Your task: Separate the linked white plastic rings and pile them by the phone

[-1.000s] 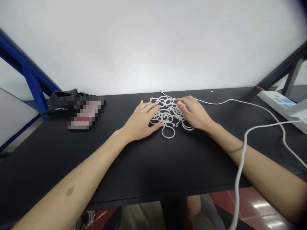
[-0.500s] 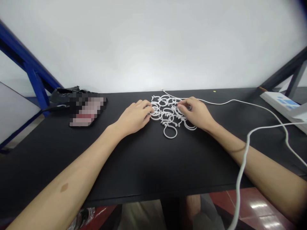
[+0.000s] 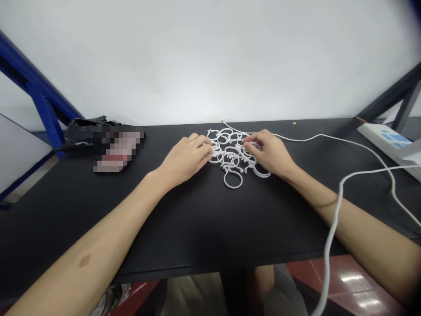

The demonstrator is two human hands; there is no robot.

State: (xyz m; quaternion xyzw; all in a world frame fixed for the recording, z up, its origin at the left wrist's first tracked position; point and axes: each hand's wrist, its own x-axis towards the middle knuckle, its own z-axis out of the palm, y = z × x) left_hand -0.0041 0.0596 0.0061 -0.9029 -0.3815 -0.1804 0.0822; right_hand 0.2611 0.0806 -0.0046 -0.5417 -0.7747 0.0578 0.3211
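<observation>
White curtain rings (image 3: 233,180) with small eyelets lie in a tangled, overlapping heap on the black table (image 3: 204,224). At the heap's left edge my left hand (image 3: 189,158) is closed, its bent fingertips on the rings there. Opposite it, my right hand (image 3: 271,153) has thumb and forefinger pinched close together on rings at the right side. The palms and the other fingers of the right hand hide part of the heap. One ring sticks out towards me at the front.
A blurred-out phone-like object (image 3: 120,151) and a black plastic bag (image 3: 87,129) lie at the left. A white cable (image 3: 335,210) loops over my right forearm and runs behind the heap. At the right stands a white device (image 3: 383,136); a white wall (image 3: 210,61) rises behind.
The view has shifted slightly. Both hands stay at the two sides of the heap; my left fingers reach a little farther right over the rings.
</observation>
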